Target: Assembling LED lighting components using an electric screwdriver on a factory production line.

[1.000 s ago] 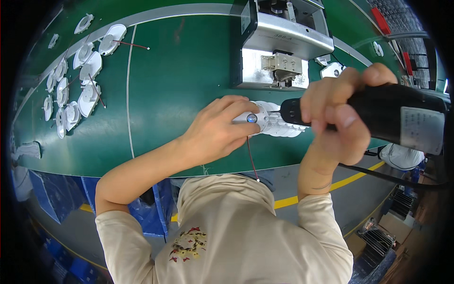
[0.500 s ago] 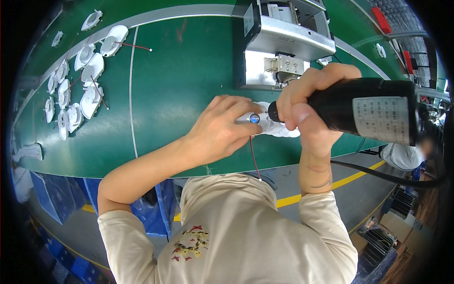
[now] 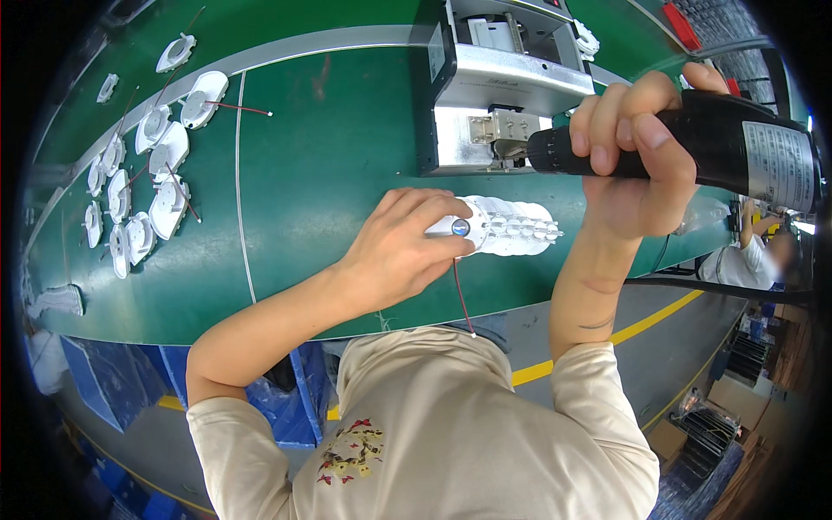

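My right hand (image 3: 640, 165) is wrapped round a black electric screwdriver (image 3: 724, 143) with a pale label and a cable. Its front end is at the metal outlet block (image 3: 511, 128) of a silver and black box-shaped machine, seemingly a screw feeder (image 3: 520, 74). The driver's very tip is hard to make out. My left hand (image 3: 400, 247) has its fingers closed round a white plastic part (image 3: 449, 227) with a shiny round bluish spot. A red wire (image 3: 463, 299) hangs from this part toward me. Right beside it lies a row of overlapping white plastic pieces (image 3: 520, 227).
Several white parts (image 3: 169, 147) with thin red wires lie at the left of the green table (image 3: 329, 173). A clear plastic bag (image 3: 706, 215) is at the right. Behind it, another person (image 3: 741, 264) is seated. Blue bins (image 3: 113, 377) stand below the table's left front edge.
My right hand has lifted the screwdriver off the white parts and moved it up and right, to the machine's outlet. My left hand stays on the white part.
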Available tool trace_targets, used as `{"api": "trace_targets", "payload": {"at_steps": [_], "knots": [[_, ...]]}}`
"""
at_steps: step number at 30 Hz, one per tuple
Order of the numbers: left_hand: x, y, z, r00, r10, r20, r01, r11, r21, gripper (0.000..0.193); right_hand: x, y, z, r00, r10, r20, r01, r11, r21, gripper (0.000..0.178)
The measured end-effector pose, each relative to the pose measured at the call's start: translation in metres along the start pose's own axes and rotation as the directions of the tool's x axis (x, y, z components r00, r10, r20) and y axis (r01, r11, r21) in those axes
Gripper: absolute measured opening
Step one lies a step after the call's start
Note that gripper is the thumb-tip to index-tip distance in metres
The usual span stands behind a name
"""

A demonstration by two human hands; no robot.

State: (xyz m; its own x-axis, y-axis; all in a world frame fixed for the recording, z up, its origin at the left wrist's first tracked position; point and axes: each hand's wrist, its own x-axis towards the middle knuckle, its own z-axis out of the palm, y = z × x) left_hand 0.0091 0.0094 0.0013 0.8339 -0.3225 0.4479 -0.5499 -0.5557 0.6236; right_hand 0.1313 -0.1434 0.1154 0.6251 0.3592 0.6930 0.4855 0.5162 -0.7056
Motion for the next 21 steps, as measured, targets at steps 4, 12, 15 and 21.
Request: {"api": "trace_targets", "payload": {"at_steps": [4,12,15,21], "knots": [[0.002,0.001,0.0,1.0,0.001,0.01,-0.001,1.0,0.006,0.033,0.004,0.006,-0.003,1.0,0.009,0.012,-0.009,1.0,0.024,0.047],[0.0,0.0,0.002,1.0,0.018,-0.001,-0.018,1.0,0.024,0.027,-0.02,-0.005,0.007,0.991,0.13,-0.013,-0.129,0.989,0.071,0.044],[-0.002,0.0,0.001,1.0,0.001,-0.011,-0.001,1.0,0.023,0.025,-0.046,-0.016,0.014,0.98,0.194,0.032,-0.195,0.98,0.034,0.046],[-0.002,0.0,0.001,1.0,-0.007,-0.009,0.007,1.0,0.027,0.025,-0.06,-0.013,0.018,0.976,0.218,0.028,-0.218,0.976,0.021,0.045]]}}
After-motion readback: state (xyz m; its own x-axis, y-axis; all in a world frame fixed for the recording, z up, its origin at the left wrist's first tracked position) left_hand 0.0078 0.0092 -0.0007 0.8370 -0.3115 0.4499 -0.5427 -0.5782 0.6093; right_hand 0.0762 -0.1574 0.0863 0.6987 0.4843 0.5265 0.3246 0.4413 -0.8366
